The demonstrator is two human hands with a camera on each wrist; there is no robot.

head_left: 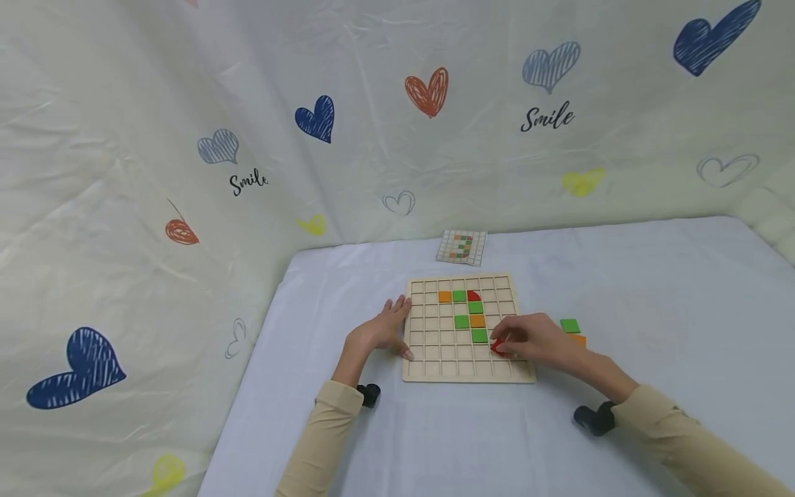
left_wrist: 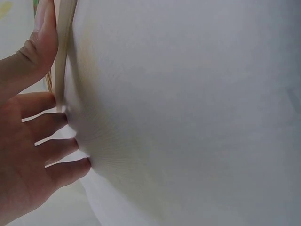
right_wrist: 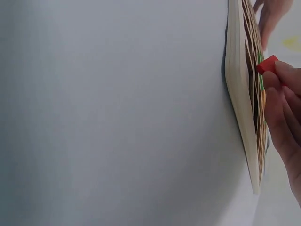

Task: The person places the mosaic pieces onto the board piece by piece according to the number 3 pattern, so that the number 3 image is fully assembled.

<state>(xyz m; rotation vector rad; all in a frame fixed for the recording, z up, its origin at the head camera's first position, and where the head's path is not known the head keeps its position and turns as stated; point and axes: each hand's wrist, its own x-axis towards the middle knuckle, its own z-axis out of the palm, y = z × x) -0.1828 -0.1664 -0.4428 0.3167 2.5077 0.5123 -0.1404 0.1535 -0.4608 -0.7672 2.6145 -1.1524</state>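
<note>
A wooden grid board (head_left: 435, 359) lies on the pale blue table, with orange, green and red tiles set in its cells. My right hand (head_left: 528, 339) pinches a small red tile (head_left: 497, 346) just over the board's lower right cells, below a green tile (head_left: 479, 335). The red tile (right_wrist: 267, 64) shows at my fingertips (right_wrist: 278, 75) in the right wrist view, beside the board's edge (right_wrist: 237, 94). My left hand (head_left: 381, 331) rests with straight fingers against the board's left edge (left_wrist: 63, 42), thumb on the rim.
A green tile (head_left: 569, 325) and an orange tile (head_left: 579, 339) lie loose on the table right of the board. A pattern card (head_left: 462, 247) lies behind the board. A heart-printed sheet (head_left: 310, 117) walls the back and left.
</note>
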